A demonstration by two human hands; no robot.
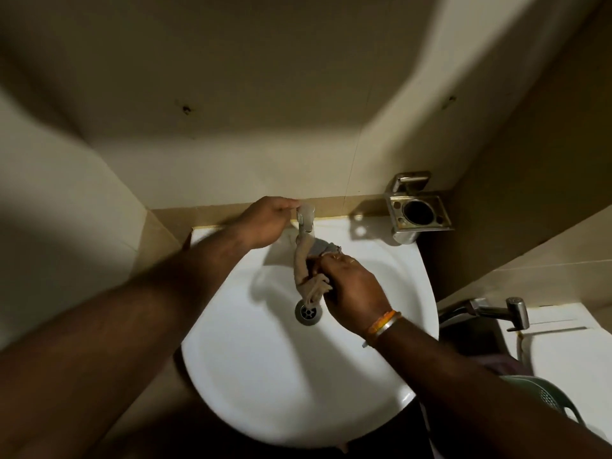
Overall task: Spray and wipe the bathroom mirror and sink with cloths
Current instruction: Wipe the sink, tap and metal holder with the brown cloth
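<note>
Head view: the right hand (356, 291) grips a beige cloth (306, 276) over the white sink (258, 376), fingers curled round the bunched middle of it. The cloth sits at the hand's 9 o'clock, touching the fingers. Its long axis runs roughly 12 to 6 o'clock: the upper end lies just under the tap (305, 220) spout, and the lower, frayed end hangs toward the drain (308, 313), stopping just above it. A greyer fold of the cloth spreads toward 2 o'clock from the spout.

The left hand (265, 223) is at the tap's 9 o'clock, with the fingertips (293, 203) touching the top of the tap. It holds nothing that I can see; whether the fingers press the lever or curl round it cannot be told, as the far side is hidden.

The relation that matters is cloth to spout: the cloth's top end lies directly at 6 o'clock of the spout, in the line any water would fall. I cannot tell whether water is running. My judgement is that this is a wetting or rinsing step, with the left hand nearer the tap to work it and the right hand nearer the cloth to hold or wring it.

At 3 o'clock of the tap, a metal holder (419, 208) is fixed on the wall. No mirror or spray bottle is in view.
</note>
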